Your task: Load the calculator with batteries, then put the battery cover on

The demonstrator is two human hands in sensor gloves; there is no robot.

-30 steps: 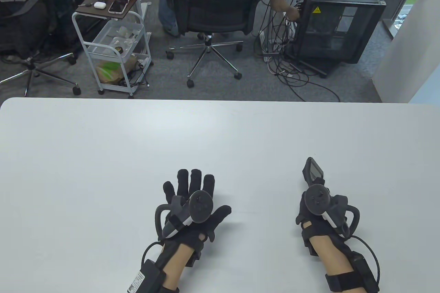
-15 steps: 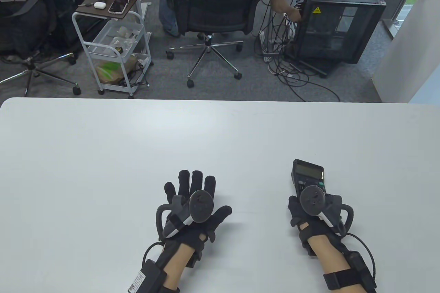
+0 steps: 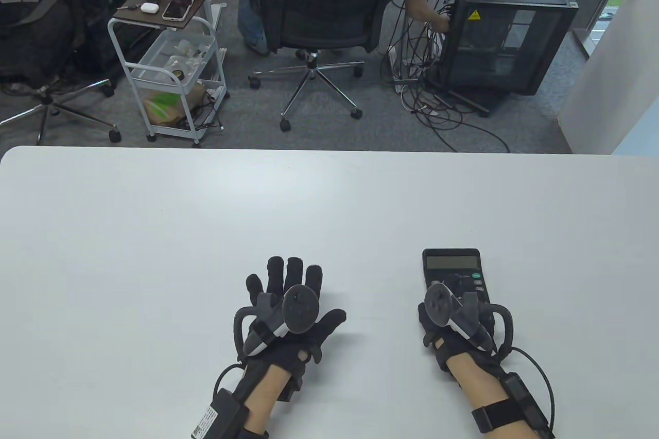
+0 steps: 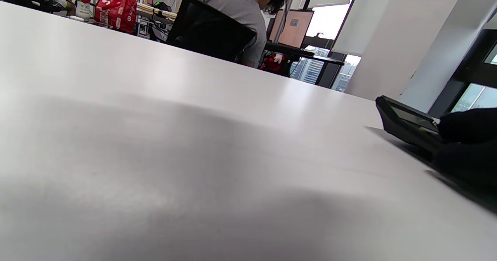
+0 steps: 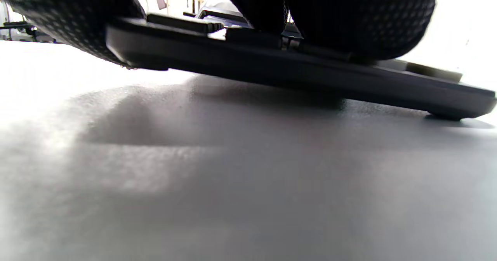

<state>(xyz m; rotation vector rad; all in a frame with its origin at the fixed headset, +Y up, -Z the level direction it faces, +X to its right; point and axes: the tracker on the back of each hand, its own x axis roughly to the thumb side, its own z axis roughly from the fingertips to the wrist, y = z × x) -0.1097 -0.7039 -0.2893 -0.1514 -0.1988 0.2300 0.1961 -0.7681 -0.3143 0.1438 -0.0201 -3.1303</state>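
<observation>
The black calculator (image 3: 451,264) lies face up on the white table (image 3: 329,192), display toward the far edge. My right hand (image 3: 453,305) grips its near end, covering most of the keys. In the right wrist view the calculator (image 5: 295,66) is slightly tilted: one corner touches the table and the other end is just off it, with my fingers (image 5: 361,16) on top. My left hand (image 3: 309,290) rests flat on the table, fingers spread, holding nothing. The left wrist view shows the calculator (image 4: 404,123) at the right with my right hand (image 4: 466,144) on it. No batteries or battery cover are visible.
Beyond the table's far edge stand an office chair (image 3: 329,12) with a seated person, a white cart (image 3: 170,63) and a black computer case (image 3: 504,37).
My right hand has turned the calculator from standing on edge to face up and brought it down to the table, shifting slightly left. My left hand has not moved.
</observation>
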